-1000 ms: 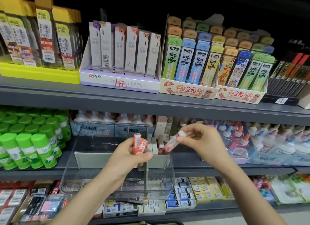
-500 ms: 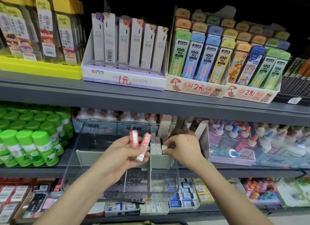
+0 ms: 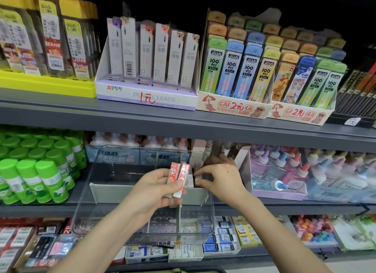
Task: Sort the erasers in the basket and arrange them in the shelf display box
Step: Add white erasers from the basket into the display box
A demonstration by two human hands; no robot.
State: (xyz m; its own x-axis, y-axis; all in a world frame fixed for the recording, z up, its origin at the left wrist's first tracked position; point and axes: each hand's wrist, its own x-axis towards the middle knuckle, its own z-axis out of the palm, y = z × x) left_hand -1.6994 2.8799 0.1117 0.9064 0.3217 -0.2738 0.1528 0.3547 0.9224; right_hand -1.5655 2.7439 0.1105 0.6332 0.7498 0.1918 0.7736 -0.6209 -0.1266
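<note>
Two red-wrapped erasers (image 3: 179,179) are gripped upright in the left hand (image 3: 154,189), over the clear display box (image 3: 87,207) on the middle shelf (image 3: 284,206). Right hand (image 3: 221,181) is curled at the boxed eraser row (image 3: 190,181); whether anything is pinched cannot be told.

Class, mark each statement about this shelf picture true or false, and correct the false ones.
1. The left hand holds two red-and-white erasers. True.
2. The clear display box sits on the top shelf. False: it sits one shelf below the pencil leads.
3. Green-capped glue sticks stand left of the display box. True.
4. The right hand reaches up to the pencil leads. False: it is down at the display box.
</note>
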